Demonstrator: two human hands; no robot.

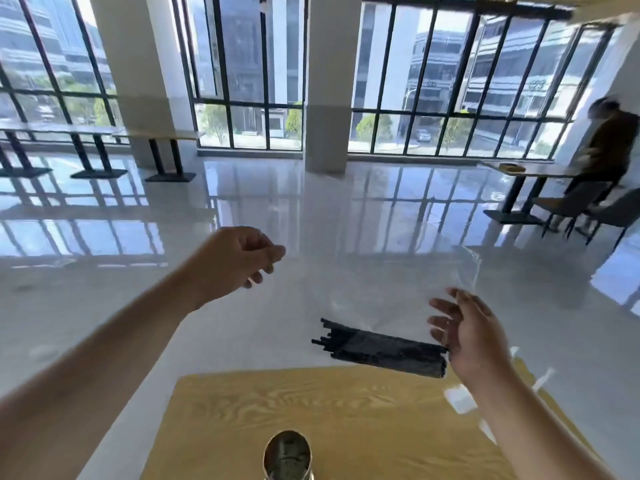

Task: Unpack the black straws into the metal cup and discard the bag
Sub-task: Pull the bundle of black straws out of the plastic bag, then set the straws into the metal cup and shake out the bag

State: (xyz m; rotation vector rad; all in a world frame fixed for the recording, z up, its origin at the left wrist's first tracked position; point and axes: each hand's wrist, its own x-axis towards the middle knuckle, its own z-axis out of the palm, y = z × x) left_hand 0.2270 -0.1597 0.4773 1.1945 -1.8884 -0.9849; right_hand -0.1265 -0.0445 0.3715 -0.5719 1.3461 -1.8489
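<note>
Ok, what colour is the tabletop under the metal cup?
Light yellowish wood grain, seen in the head view: the tabletop under the metal cup.

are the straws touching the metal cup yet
Apart. The head view shows the straws bunched in the clear bag, held up beyond the table's far edge, with bare wooden table between them and the cup.

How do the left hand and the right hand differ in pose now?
The left hand is raised higher, with its fingers curled together. The right hand is lower, fingers spread, beside the bundle of black straws inside the clear plastic bag. Both hands are bare and held above the wooden table.
</note>
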